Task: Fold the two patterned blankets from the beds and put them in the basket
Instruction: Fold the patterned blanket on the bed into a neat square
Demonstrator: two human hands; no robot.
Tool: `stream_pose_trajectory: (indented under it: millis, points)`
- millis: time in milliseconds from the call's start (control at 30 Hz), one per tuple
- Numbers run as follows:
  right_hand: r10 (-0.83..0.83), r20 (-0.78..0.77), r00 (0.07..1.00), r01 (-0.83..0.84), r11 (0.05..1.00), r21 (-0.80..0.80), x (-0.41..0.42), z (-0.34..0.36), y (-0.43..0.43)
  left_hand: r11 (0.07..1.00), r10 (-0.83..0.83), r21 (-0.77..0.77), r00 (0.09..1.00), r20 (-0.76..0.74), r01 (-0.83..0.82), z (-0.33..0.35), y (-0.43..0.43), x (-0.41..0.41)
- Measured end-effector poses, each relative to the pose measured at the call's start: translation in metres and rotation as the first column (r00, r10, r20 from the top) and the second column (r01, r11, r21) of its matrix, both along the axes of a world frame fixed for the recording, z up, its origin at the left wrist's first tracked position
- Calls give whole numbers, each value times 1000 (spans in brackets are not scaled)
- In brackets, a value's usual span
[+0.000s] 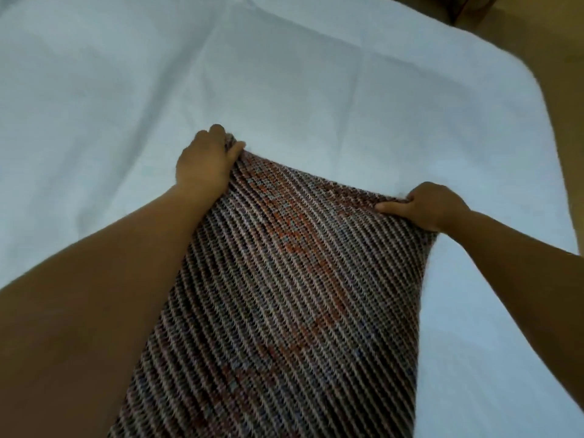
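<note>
One head-worn wide-angle view, looking forward and steeply down.

The camera sits above the person's own forearms, close over the bed (284,74), whose white sheet fills most of the frame and bends at the edges from the lens. The left hand (203,162) and right hand (433,205) reach away from it, mid-frame; the floor (562,90) shows only at the far right.
</note>
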State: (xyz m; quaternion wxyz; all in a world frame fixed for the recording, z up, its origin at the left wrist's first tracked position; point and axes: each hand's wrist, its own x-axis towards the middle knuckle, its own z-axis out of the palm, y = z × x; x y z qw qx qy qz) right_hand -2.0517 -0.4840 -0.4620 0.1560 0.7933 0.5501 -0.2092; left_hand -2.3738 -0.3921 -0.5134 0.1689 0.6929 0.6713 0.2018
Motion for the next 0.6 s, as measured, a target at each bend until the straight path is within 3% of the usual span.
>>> stream_pose_trajectory:
  millis: [100,233,367,533,600]
  points:
    - [4,178,984,-42,977,210,-11,-16,-12,1000,1,25,984,-180,3,3,-19,23]
    - [-33,140,990,-46,849,527,-53,-32,-56,981,-155,71,947,-282,182,16,-72,37]
    - [3,-27,1000,11,867,498,-97,-36,-114,943,-332,-31,928,-169,332,24,-185,56]
    - [-103,-234,967,203,865,459,-114,-29,-197,935,-331,-173,936,-122,308,25,-327,60]
    - [-226,-380,897,384,824,417,-109,-21,-227,936,-302,-217,948,-99,276,31,-371,63]
